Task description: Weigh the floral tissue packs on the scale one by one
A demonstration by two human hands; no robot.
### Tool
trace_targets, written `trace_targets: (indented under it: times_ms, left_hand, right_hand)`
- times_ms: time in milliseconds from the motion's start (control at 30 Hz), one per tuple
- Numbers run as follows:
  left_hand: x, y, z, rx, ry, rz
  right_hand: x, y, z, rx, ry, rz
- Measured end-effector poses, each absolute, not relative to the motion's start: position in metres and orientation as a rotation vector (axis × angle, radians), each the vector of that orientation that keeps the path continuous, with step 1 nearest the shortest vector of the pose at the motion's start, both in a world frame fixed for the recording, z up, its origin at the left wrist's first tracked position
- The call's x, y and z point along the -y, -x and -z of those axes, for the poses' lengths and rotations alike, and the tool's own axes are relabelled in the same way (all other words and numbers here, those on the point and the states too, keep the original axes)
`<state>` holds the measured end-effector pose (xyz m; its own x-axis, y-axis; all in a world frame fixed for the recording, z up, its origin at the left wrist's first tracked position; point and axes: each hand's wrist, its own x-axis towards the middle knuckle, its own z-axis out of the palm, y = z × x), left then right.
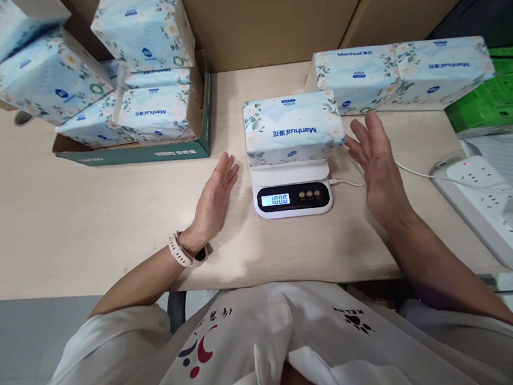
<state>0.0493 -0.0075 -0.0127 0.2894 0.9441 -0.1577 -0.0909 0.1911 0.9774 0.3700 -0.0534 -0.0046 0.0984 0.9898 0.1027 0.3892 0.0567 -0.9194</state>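
Note:
A light-blue floral tissue pack rests on a white digital scale, whose lit display reads 100.0. To the left of the scale, my left hand is held with its fingers stretched out, apart from the pack, a watch on its wrist. On the other side, my right hand is raised with fingers extended and spread, near the pack's right end. Neither hand holds anything. A white cable runs from the scale's right side behind my right hand.
Several tissue packs fill and rise above a green-edged cardboard box at the back left. Two more packs stand side by side at the back right. A white power strip and green baskets lie at the right.

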Motion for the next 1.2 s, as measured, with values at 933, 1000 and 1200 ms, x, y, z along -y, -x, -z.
trace_targets:
  times_ms: [933, 1000, 1200]
  left_hand:
    - [0.007, -0.046, 0.018, -0.938, -1.152, -0.92]
    - [0.007, -0.046, 0.018, -0.939, -1.154, -0.919]
    - [0.008, -0.046, 0.015, -0.943, -1.175, -0.911]
  right_hand:
    - [0.056, -0.372, 0.017, 1.538, 1.213, -0.687]
    - [0.056, -0.373, 0.017, 1.538, 1.211, -0.685]
    - [0.058, -0.372, 0.016, 1.518, 1.241, -0.692]
